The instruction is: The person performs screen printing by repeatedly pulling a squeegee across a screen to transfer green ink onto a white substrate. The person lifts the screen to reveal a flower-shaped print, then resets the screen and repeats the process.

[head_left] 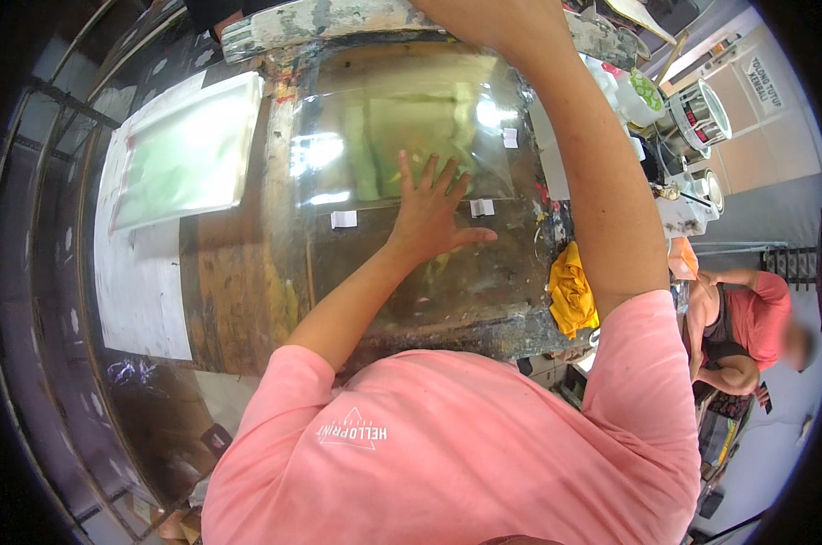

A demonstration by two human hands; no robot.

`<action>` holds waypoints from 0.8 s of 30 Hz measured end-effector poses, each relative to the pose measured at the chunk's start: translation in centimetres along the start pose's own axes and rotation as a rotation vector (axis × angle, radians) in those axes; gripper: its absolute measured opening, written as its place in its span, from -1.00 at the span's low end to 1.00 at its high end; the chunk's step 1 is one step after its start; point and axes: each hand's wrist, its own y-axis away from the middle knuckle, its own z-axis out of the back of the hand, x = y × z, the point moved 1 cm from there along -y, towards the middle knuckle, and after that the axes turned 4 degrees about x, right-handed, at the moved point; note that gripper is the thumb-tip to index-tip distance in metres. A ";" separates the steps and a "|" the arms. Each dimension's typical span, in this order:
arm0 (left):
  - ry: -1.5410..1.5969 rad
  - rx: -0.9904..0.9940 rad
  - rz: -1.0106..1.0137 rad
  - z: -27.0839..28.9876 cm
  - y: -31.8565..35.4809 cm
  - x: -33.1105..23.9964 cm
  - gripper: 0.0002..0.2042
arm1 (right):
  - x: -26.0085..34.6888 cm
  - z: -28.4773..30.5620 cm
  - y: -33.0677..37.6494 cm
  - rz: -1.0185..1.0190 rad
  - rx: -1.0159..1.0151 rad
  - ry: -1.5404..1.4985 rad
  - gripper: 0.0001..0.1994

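Note:
My left hand [433,204] lies palm down with its fingers spread, on the near edge of a clear plastic sheet [411,118]. The sheet rests on a dark, glossy tabletop [402,291] and reflects bright light. Small white tabs [344,219] sit along its near and right sides. My right hand [497,20] reaches far forward, beside a paint-stained wooden bar [338,20]. Its fingers run out of the picture at the top, so whether they grip anything is hidden.
A stack of clear sheets [193,150] lies on white paper [143,300] at the left. A yellow cloth [571,292] is bunched at the table's right edge. Tubs and a white bucket [701,113] stand beyond my right arm. Another person [751,318] sits at the right.

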 end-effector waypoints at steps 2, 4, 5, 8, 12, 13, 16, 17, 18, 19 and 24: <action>-0.013 -0.004 0.023 -0.3 0.4 0.4 0.16 | 0.6 -0.4 0.1 -0.003 0.013 -0.039 -0.52; -0.007 -0.004 0.009 -0.5 0.2 0.3 0.16 | 0.8 -0.1 0.5 0.009 -0.007 -0.034 -0.53; -0.009 -0.007 -0.007 -0.6 0.1 0.2 0.16 | 0.7 0.0 0.6 0.001 -0.013 -0.028 -0.53; 0.000 -0.017 -0.038 -0.8 0.1 0.0 0.15 | 0.4 0.0 0.6 -0.010 -0.019 -0.014 -0.54; 0.098 -0.108 -0.066 0.7 0.5 0.6 0.00 | 0.5 -0.2 0.5 -0.015 -0.021 0.010 -0.54; 0.134 -0.152 -0.072 1.6 0.7 1.1 -0.06 | 0.6 -0.2 0.6 -0.014 -0.028 0.012 -0.54; 0.539 -0.468 0.346 5.6 1.9 5.1 -0.16 | 1.1 -0.3 1.6 -0.029 -0.043 -0.019 -0.53; 0.805 -0.527 0.461 8.0 2.4 6.8 -0.14 | 1.2 -0.7 2.5 -0.011 -0.048 0.007 -0.54; 1.072 -0.581 0.577 10.7 2.9 8.0 -0.12 | 1.3 -1.5 4.0 0.007 -0.052 0.031 -0.53; 1.166 -0.594 0.535 13.6 3.3 8.1 -0.13 | 1.4 -2.2 5.6 0.021 -0.056 0.060 -0.50; 1.102 -0.358 0.658 14.4 7.8 8.2 -0.12 | 2.3 -4.9 13.4 0.055 0.388 -0.075 -0.54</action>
